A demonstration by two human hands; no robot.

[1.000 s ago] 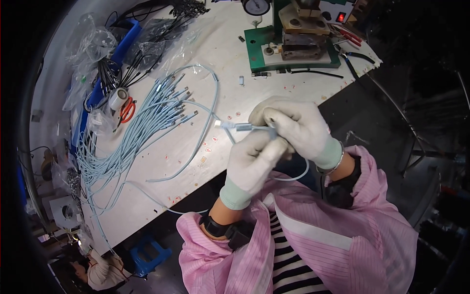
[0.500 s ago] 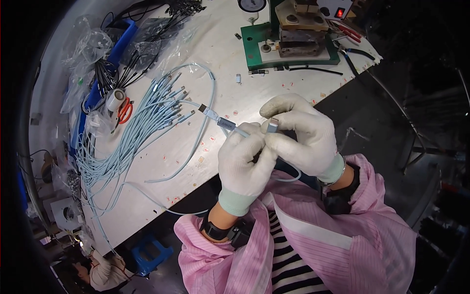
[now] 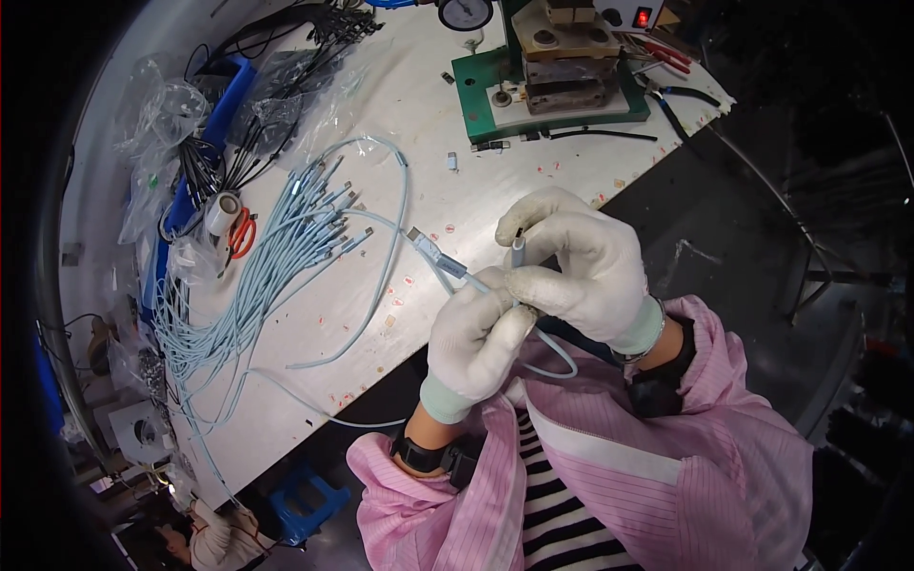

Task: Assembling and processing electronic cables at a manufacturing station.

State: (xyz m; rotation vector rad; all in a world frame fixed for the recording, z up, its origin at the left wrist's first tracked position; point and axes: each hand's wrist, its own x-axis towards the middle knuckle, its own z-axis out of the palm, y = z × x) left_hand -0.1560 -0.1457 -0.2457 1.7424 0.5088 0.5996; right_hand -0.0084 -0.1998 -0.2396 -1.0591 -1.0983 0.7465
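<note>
White gloves cover both of my hands. My left hand (image 3: 468, 344) is closed around a light-blue cable near one end, and a grey-blue USB plug (image 3: 440, 257) with a metal tip sticks out past its fingers toward the table. Between the fingers and thumb of my right hand (image 3: 583, 266) is a small plug (image 3: 518, 251), dark at its upper tip. My hands nearly touch, just off the table's near edge. A loop of light-blue cable (image 3: 560, 374) hangs below them. Whether both plugs belong to one cable is hidden by the gloves.
A large bundle of light-blue cables (image 3: 243, 285) lies on the white table (image 3: 314, 390). Orange-handled scissors (image 3: 243, 233) and a white tape roll (image 3: 224, 213) sit beside it. A green-based press (image 3: 473, 95) and pliers (image 3: 678, 112) stand farther back. Another person (image 3: 224, 542) is at lower left.
The small plug in my right hand has turned, so its narrow side now shows. The USB plug by my left hand has swung slightly right and down. The whole view has shifted a little.
</note>
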